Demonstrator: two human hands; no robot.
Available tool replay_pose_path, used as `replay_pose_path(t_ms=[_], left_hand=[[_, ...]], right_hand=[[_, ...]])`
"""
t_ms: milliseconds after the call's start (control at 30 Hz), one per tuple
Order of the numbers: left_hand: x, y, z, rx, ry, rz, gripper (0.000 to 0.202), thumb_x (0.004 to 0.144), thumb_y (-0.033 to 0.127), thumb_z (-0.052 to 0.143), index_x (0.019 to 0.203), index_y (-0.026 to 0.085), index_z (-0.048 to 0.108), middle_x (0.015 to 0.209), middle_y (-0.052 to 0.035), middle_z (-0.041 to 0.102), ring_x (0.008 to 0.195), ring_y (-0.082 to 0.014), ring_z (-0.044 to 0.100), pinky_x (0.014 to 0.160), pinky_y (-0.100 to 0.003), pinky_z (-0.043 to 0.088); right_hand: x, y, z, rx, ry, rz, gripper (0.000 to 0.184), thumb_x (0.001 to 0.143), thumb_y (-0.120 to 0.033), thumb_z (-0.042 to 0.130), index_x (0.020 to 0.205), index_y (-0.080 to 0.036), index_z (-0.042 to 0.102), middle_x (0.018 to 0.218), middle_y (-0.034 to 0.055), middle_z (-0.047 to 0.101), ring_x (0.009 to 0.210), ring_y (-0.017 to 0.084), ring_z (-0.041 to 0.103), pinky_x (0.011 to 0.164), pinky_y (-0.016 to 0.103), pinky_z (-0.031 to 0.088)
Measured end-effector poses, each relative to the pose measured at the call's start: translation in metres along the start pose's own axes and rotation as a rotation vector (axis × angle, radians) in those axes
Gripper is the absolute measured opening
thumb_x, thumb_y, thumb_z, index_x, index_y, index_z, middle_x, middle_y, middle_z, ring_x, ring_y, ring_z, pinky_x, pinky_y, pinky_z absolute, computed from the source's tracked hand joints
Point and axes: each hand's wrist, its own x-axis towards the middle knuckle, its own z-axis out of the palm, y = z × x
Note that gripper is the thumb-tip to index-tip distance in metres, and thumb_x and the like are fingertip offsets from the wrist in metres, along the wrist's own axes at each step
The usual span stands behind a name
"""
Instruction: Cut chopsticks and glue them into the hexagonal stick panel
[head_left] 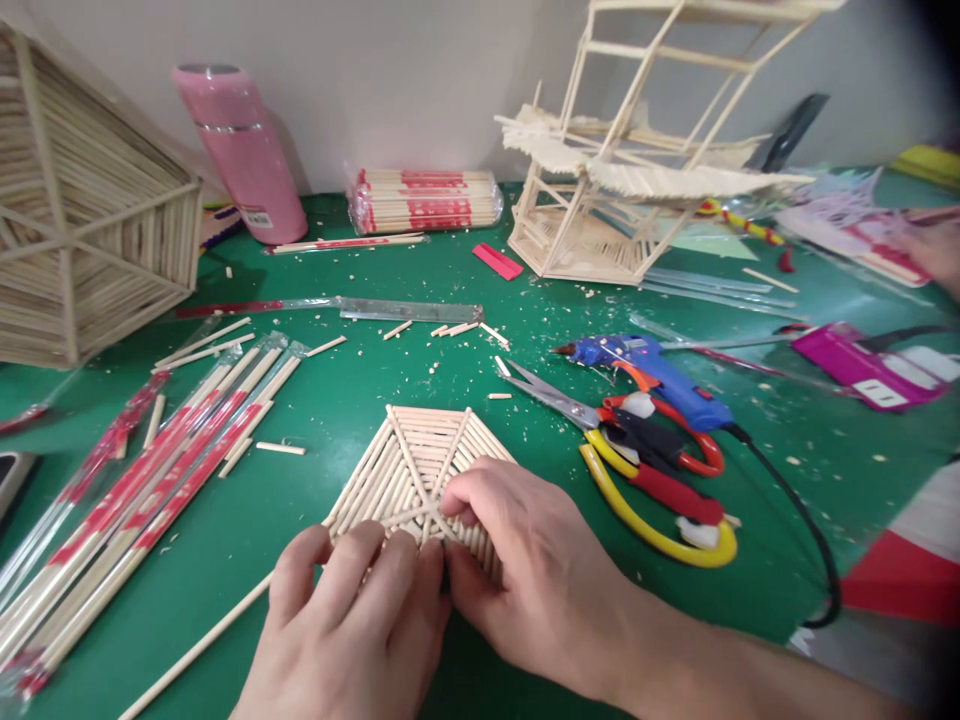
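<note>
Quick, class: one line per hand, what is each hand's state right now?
Left hand: fingers curled onto the hexagonal stick panel at its near edge; grip cannot be told.
Right hand: closed, fingertips pinching the panel's centre.

Flat hexagonal chopstick panel [420, 455] on green table

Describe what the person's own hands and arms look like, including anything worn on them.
Both the left hand and the right hand are bare: no gloves, no rings on the fingers that show. The right forearm is uncovered to the picture's edge, with no sleeve, watch or bracelet in view. Above the left hand, the arm is out of the picture.
</note>
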Motion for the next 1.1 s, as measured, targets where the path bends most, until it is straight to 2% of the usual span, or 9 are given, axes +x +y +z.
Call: replay_pose_path(t_ms=[367, 633, 933, 1100], left_hand=[[0.0028, 0.0005, 0.0033, 0.008, 0.023, -0.003, 0.029, 0.089, 0.015, 0.036, 0.083, 0.018, 0.064, 0.075, -0.0009, 0.066, 0.078, -0.0205, 0.05, 0.075, -0.039, 0.032], [0.001, 0.0011, 0.0001, 0.006, -0.002, -0.016, 0.029, 0.089, 0.016, 0.035, 0.083, 0.019, 0.064, 0.076, -0.0004, 0.066, 0.079, -0.0206, 0.051, 0.076, -0.04, 0.032], [0.0014, 0.0039, 0.0045, 0.056, 0.115, 0.003, 0.026, 0.089, 0.012, 0.042, 0.073, 0.018, 0.062, 0.067, -0.0002, 0.064, 0.073, -0.0188, 0.049, 0.073, -0.038, 0.033], [-0.0005, 0.0019, 0.0033, 0.053, 0.07, 0.038, 0.028, 0.09, 0.014, 0.04, 0.076, 0.018, 0.063, 0.068, -0.0008, 0.064, 0.075, -0.0194, 0.049, 0.073, -0.039, 0.032]], right_hand=[[0.0004, 0.0006, 0.0007, -0.021, 0.022, -0.005, 0.023, 0.064, -0.004, 0.047, 0.081, -0.019, 0.044, 0.072, 0.0, 0.051, 0.067, 0.015, 0.047, 0.058, 0.027, 0.037], [-0.0003, -0.0006, -0.0012, 0.014, -0.034, 0.006, 0.024, 0.064, -0.007, 0.049, 0.084, -0.02, 0.043, 0.075, 0.0011, 0.051, 0.07, 0.016, 0.047, 0.06, 0.029, 0.037], [-0.0019, 0.0009, -0.0006, 0.012, -0.033, 0.005, 0.023, 0.065, -0.008, 0.048, 0.084, -0.02, 0.042, 0.075, 0.0004, 0.05, 0.069, 0.016, 0.046, 0.06, 0.029, 0.037], [-0.0006, 0.0004, -0.0004, 0.01, -0.017, 0.0, 0.022, 0.065, -0.008, 0.048, 0.082, -0.02, 0.042, 0.074, 0.0006, 0.05, 0.068, 0.016, 0.046, 0.059, 0.029, 0.037]])
